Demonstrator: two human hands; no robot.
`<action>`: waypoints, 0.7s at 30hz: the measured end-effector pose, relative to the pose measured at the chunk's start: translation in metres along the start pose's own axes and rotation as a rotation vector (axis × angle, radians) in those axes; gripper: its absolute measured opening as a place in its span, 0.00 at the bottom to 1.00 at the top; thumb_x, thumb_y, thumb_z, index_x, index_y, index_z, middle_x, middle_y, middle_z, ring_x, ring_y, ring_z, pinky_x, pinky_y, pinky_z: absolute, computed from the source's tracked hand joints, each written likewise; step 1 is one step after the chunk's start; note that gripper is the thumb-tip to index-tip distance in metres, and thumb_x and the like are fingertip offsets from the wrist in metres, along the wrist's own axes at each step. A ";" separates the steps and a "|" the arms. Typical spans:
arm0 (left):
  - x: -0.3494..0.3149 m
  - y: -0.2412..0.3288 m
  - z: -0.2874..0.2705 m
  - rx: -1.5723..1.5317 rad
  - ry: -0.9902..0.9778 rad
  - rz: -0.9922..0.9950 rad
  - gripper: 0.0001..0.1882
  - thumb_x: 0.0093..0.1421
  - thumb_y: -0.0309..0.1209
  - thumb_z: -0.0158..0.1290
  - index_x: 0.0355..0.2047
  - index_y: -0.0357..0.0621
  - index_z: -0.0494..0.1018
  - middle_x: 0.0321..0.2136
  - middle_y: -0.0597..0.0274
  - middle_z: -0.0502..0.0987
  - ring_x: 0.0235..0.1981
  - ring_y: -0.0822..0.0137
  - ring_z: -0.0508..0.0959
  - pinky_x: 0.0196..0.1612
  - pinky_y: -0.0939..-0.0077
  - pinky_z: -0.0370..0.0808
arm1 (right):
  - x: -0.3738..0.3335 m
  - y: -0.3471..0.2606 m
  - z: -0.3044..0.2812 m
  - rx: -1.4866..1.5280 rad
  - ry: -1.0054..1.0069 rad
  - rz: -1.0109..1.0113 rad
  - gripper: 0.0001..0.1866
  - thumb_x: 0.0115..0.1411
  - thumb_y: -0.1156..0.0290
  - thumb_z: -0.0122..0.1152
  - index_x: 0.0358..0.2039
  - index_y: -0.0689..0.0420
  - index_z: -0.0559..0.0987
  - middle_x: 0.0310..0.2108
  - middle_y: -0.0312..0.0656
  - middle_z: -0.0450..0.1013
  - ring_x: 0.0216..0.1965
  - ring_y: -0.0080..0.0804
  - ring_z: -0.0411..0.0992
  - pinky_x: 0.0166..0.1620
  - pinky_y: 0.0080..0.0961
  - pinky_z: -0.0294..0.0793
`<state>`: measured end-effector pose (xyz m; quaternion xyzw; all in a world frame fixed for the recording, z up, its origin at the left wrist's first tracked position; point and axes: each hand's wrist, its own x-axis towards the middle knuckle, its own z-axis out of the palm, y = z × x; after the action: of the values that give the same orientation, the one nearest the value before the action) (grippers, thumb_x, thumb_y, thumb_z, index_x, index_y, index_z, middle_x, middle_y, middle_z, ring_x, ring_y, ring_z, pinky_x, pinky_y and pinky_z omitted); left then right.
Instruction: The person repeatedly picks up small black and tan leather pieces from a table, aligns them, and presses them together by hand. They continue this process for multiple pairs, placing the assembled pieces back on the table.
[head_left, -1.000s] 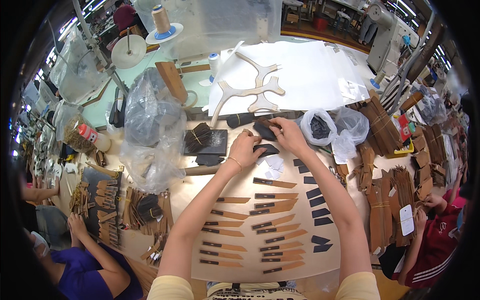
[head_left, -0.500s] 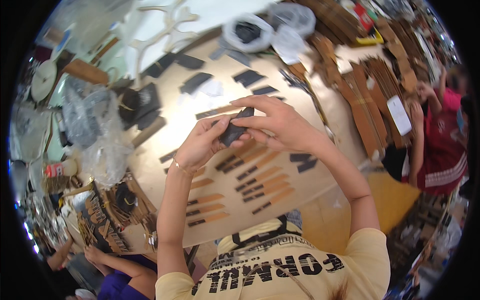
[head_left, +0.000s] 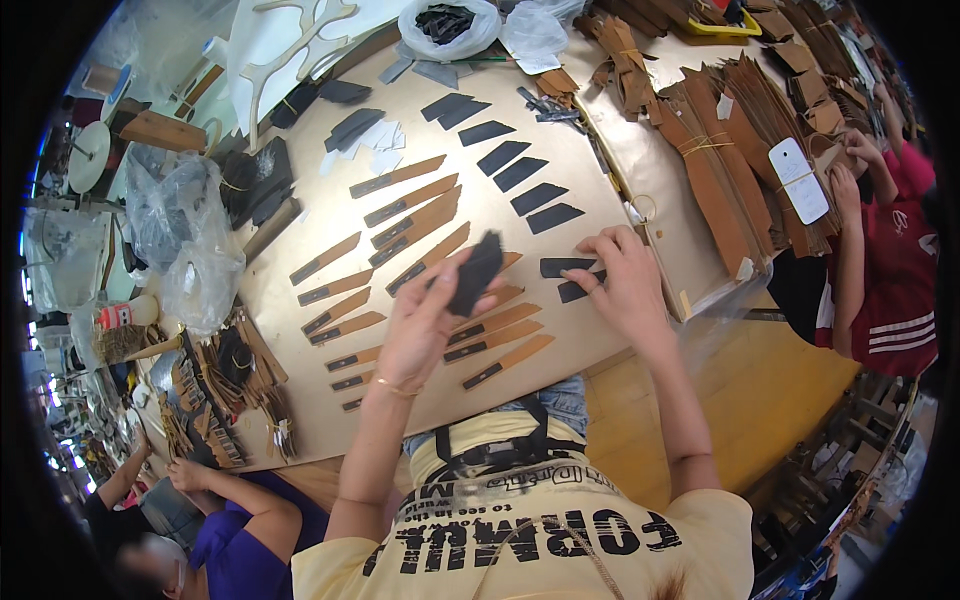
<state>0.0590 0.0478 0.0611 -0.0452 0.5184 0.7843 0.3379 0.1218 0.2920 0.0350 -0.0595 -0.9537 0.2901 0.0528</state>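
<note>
My left hand (head_left: 428,312) is closed around a small stack of dark, flat pieces (head_left: 478,270), which look like black leather or a similar sheet, lifted above the table. To its right, my right hand (head_left: 630,288) is down at the tabletop, thumb and curled fingers at the end of a black strip (head_left: 560,267). Another black strip (head_left: 574,291) lies just below that one, partly under the hand. Tan strips with dark ends (head_left: 508,362) lie in rows beneath and around my left hand. Farther off, slant-ended black pieces (head_left: 502,157) form a column.
A white plastic bag (head_left: 405,30) of black scraps stands at the far edge. Bundled brown strips (head_left: 705,150) with a white tag (head_left: 798,182) lie to the right. Clear plastic bags (head_left: 165,235) crowd the left. Other people work at right and lower left.
My hands have moved apart. The left keeps the dark pieces and the right has come down to the black strips on the table. The view has shifted, showing more of the tabletop.
</note>
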 end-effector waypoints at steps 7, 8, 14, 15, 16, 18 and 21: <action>-0.025 0.011 -0.023 0.021 0.188 0.061 0.24 0.73 0.37 0.41 0.60 0.29 0.64 0.50 0.48 0.76 0.50 0.59 0.79 0.50 0.70 0.80 | 0.029 0.016 0.002 0.243 -0.223 0.025 0.08 0.52 0.70 0.71 0.30 0.59 0.80 0.29 0.43 0.75 0.36 0.40 0.73 0.42 0.35 0.70; -0.027 0.009 -0.023 0.017 0.124 0.074 0.24 0.73 0.36 0.41 0.60 0.29 0.64 0.49 0.47 0.77 0.48 0.61 0.79 0.49 0.70 0.79 | 0.034 0.019 0.003 0.228 -0.218 0.041 0.08 0.52 0.70 0.70 0.28 0.59 0.81 0.27 0.44 0.75 0.35 0.41 0.73 0.42 0.36 0.70; -0.033 0.001 -0.022 0.171 0.108 0.059 0.22 0.72 0.37 0.44 0.62 0.38 0.66 0.46 0.56 0.79 0.40 0.72 0.80 0.47 0.75 0.77 | 0.032 0.013 -0.006 -0.040 0.025 -0.233 0.15 0.53 0.66 0.68 0.38 0.60 0.79 0.38 0.48 0.71 0.44 0.52 0.68 0.52 0.43 0.65; -0.031 -0.001 -0.020 0.041 0.072 0.128 0.22 0.72 0.37 0.45 0.62 0.42 0.67 0.46 0.57 0.79 0.40 0.73 0.80 0.46 0.78 0.77 | 0.027 0.012 -0.012 0.000 -0.072 -0.229 0.17 0.52 0.64 0.69 0.38 0.60 0.78 0.39 0.49 0.70 0.45 0.53 0.68 0.53 0.43 0.64; -0.030 -0.003 -0.020 0.020 0.062 0.112 0.22 0.72 0.37 0.45 0.62 0.43 0.68 0.46 0.58 0.79 0.39 0.74 0.80 0.45 0.81 0.78 | 0.020 0.011 -0.018 -0.022 -0.266 -0.133 0.18 0.51 0.63 0.70 0.38 0.60 0.77 0.40 0.49 0.70 0.45 0.52 0.68 0.53 0.43 0.63; -0.029 -0.006 -0.020 -0.044 0.027 0.103 0.22 0.73 0.38 0.43 0.62 0.41 0.67 0.44 0.59 0.79 0.38 0.76 0.80 0.41 0.85 0.79 | 0.001 0.007 -0.018 -0.154 -0.254 -0.312 0.15 0.55 0.64 0.69 0.41 0.57 0.80 0.40 0.48 0.73 0.45 0.47 0.70 0.51 0.45 0.66; -0.027 -0.012 -0.019 -0.077 0.063 0.085 0.21 0.73 0.36 0.41 0.59 0.35 0.68 0.46 0.57 0.78 0.42 0.73 0.81 0.36 0.83 0.80 | -0.005 0.013 -0.013 -0.215 -0.149 -0.452 0.15 0.54 0.60 0.72 0.38 0.54 0.84 0.38 0.46 0.74 0.39 0.45 0.71 0.46 0.45 0.68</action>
<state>0.0817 0.0217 0.0548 -0.0608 0.4997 0.8154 0.2858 0.1296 0.3090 0.0383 0.1715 -0.9694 0.1713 0.0391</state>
